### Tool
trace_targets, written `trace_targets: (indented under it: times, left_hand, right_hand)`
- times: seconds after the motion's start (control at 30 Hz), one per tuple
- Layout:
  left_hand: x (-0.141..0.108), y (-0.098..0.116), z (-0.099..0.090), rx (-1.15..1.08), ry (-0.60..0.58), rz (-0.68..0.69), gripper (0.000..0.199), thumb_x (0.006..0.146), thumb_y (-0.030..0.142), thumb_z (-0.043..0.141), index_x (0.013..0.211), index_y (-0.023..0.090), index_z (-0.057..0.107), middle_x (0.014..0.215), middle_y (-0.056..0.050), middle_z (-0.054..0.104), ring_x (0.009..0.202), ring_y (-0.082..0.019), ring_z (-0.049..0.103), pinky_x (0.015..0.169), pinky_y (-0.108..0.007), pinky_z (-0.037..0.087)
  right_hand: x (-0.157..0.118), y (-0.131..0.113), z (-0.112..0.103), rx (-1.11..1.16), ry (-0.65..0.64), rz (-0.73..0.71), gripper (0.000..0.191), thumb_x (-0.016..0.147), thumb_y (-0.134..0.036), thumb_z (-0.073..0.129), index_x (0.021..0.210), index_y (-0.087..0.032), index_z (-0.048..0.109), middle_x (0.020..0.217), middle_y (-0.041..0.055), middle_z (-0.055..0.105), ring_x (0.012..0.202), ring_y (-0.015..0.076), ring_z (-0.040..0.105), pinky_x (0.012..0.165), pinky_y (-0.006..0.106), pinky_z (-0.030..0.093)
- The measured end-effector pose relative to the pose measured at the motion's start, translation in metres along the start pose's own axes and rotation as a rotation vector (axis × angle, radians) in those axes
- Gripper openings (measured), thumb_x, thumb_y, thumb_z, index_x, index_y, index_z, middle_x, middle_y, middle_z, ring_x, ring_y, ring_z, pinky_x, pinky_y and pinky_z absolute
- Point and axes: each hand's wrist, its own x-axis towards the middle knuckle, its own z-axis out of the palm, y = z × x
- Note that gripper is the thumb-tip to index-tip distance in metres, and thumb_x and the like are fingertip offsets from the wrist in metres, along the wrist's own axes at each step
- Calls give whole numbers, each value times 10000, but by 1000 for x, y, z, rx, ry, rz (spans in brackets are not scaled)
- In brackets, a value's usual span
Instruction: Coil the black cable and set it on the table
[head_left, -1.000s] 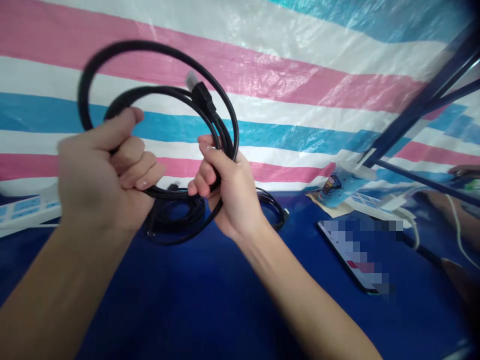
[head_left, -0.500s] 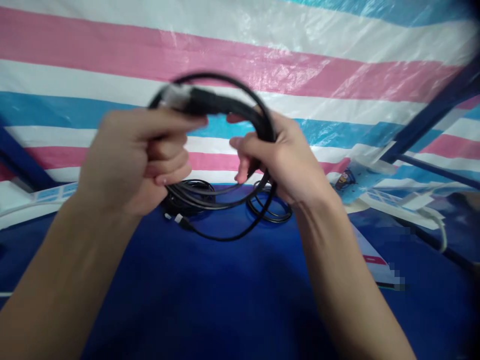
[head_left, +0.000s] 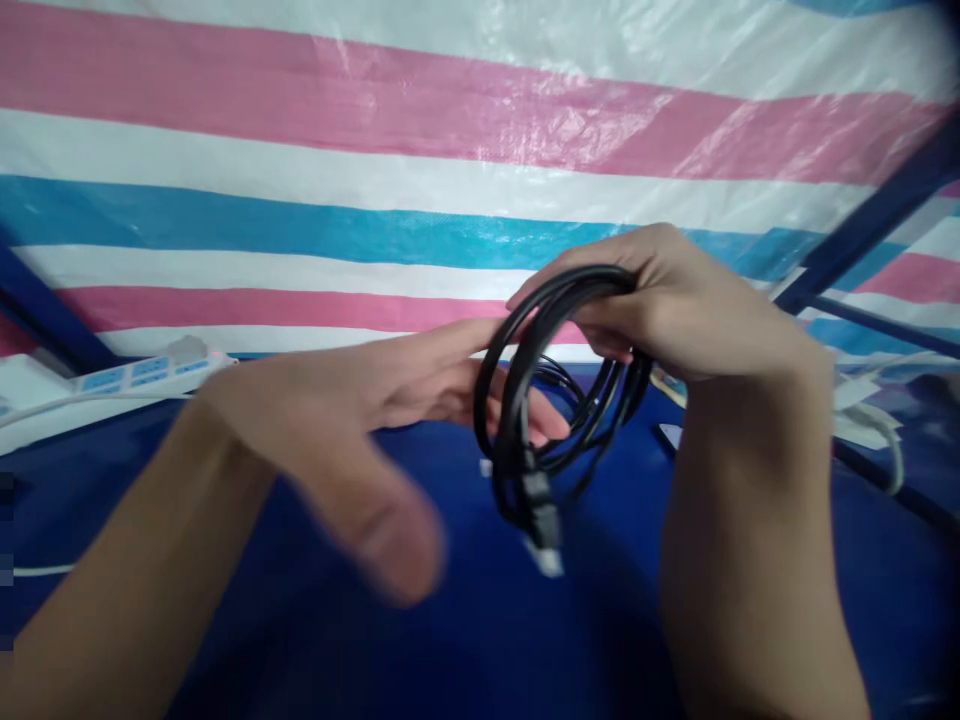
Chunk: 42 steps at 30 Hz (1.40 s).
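head view, right hand (head_left: 675, 310) gripping coiled black cable (head_left: 516, 395), left hand (head_left: 322, 400) spread wide

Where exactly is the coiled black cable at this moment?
The coiled black cable is right of centre in the head view, held by the right hand, with fingers of the left hand visible through its loops.

I record a striped plastic sheet (head_left: 420, 110) across the far side, a white power strip (head_left: 148, 373) at left, a slanting blue bar (head_left: 874, 218) at right.
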Motion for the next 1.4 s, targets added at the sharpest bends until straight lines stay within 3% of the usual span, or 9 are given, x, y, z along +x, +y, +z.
trace_targets:
  times: [0.1, 0.2, 0.37, 0.5, 0.73, 0.9, 1.17, 1.3, 1.4]
  left_hand:
    - [6, -15, 16, 325, -216, 5, 155, 689, 58, 693, 780, 169, 633, 539, 6, 502, 477, -143, 567, 451, -219, 470]
    - [8, -14, 28, 330, -23, 202, 133, 791, 66, 540, 731, 158, 616, 441, 80, 198, 310, -17, 177, 311, -136, 174]
    - [3, 14, 21, 142, 272, 607, 222, 865, 94, 473, 667, 149, 554, 458, 74, 100, 362, -36, 69, 302, -161, 132]
    - [12, 9, 8, -177, 321, 574, 339, 899, 101, 409, 570, 183, 397, 471, 79, 52, 354, -42, 44, 298, -149, 151]
    - [33, -7, -17, 165, 63, 254, 74, 742, 63, 611, 752, 136, 615, 484, 66, 317, 380, -38, 327, 452, -178, 431]
    - [20, 2, -11, 670, -83, 286, 134, 705, 52, 634, 779, 161, 659, 535, 30, 401, 350, -18, 259, 321, -145, 178]
    - [26, 6, -4, 96, 205, 349, 187, 776, 46, 470, 637, 141, 550, 427, 85, 95, 328, -30, 57, 299, -163, 120]
    - [33, -3, -9, -129, 347, 362, 259, 806, 52, 460, 574, 163, 429, 413, 83, 119, 320, -35, 98, 309, -169, 158]
    - [38, -12, -13, -199, 440, 363, 260, 818, 43, 453, 597, 169, 398, 420, 88, 134, 326, -30, 121, 332, -154, 189]
  right_hand:
    - [4, -10, 4, -257, 64, 11, 378, 688, 82, 492, 819, -178, 734, 691, -11, 638, 611, 71, 527, 468, 142, 370]
    - [13, -11, 21, -68, 253, 16, 328, 686, 41, 558, 890, -175, 696, 575, -27, 567, 493, 58, 458, 395, 148, 295]
    - [31, 1, 65, 802, 292, -1, 111, 870, -207, 540, 970, -163, 563, 530, -62, 438, 429, 61, 385, 455, 193, 407]
    - [40, -2, 95, 1417, 268, 34, 148, 950, -282, 448, 878, -183, 530, 461, -97, 281, 362, 42, 255, 438, 165, 383]
    - [23, 3, 45, 825, -1, 142, 110, 877, -237, 568, 842, -141, 609, 434, -96, 217, 334, 15, 133, 314, 158, 133]
    - [17, 10, 33, 405, -237, 208, 207, 814, -329, 665, 943, -171, 634, 447, -70, 351, 336, 41, 278, 297, 157, 163]
    - [23, 7, 37, 645, 5, 45, 300, 898, -421, 444, 902, -181, 624, 765, 22, 669, 630, 148, 629, 563, 286, 450]
    - [35, 3, 64, 1087, 223, 21, 345, 894, -518, 465, 912, -185, 553, 780, 28, 626, 569, 141, 614, 581, 276, 494]
    - [41, 3, 85, 1019, 333, 15, 336, 927, -517, 406, 955, -204, 524, 795, 2, 573, 459, 86, 524, 462, 232, 426]
